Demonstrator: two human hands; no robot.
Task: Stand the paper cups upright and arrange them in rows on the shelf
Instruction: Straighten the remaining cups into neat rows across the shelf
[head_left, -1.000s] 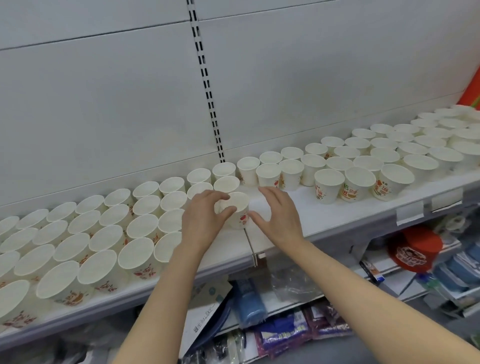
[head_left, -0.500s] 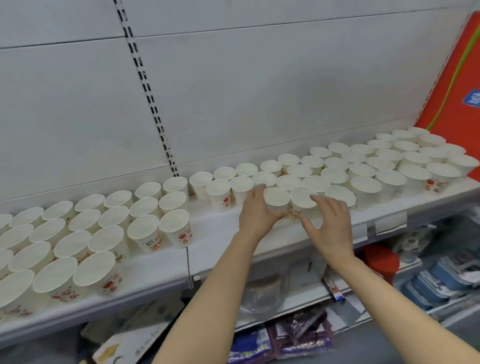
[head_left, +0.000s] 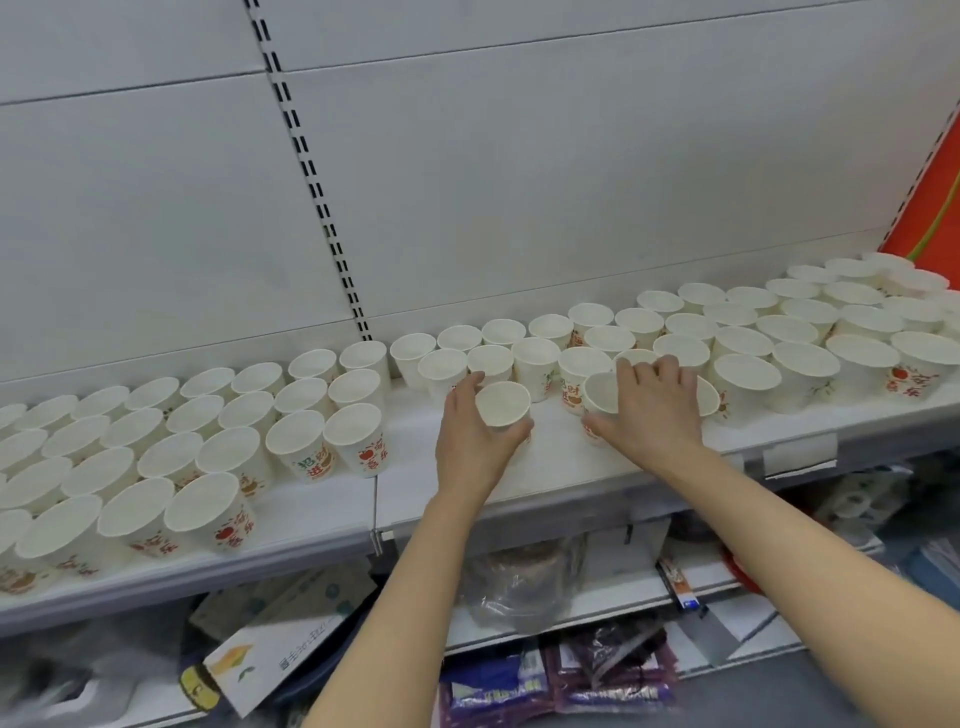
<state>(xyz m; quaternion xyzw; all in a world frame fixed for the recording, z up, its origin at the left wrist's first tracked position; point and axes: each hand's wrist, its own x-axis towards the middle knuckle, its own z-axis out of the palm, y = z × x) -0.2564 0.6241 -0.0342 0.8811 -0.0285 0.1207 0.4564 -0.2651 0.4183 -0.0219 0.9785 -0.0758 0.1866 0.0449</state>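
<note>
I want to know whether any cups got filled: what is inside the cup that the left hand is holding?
Nothing shows inside the cup in the left hand: its white inner wall and bottom look bare. The fingers cover its lower outside, so any print there is hidden.

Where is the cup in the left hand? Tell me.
In the head view, the cup stands upright mid-shelf, gripped by the left hand, alone in front of the cup rows.

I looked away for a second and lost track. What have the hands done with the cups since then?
The left hand now holds a single cup out in the gap at the front of the shelf, apart from the rows. The right hand stays draped over the front cups on its side. Both big blocks of upright cups look unchanged.
</note>
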